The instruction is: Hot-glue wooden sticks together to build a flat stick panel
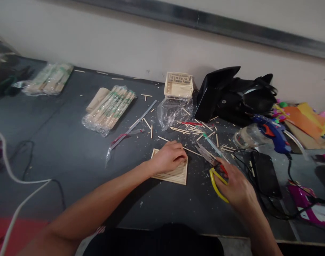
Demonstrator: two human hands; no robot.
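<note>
My left hand [169, 156] rests over a small slatted panel of thin wooden sticks [174, 176] that lies flat on the dark table. Its fingertips are pinched together near the panel's upper right corner, and whatever they hold is hidden. To the right, my right hand [237, 186] is closed around scissors with yellow and red handles [218, 186]. Their metal blades point up and left, towards loose sticks. Behind the panel, cut wooden sticks [179, 130] lie scattered among small chips.
At the back stands a small wooden stick-built box [178, 87] beside a black bag [226, 96]. Wrapped bundles of sticks [111, 108] lie left. On the right are a blue glue gun [274, 133], a black phone [266, 174], cables and coloured paper [303, 119].
</note>
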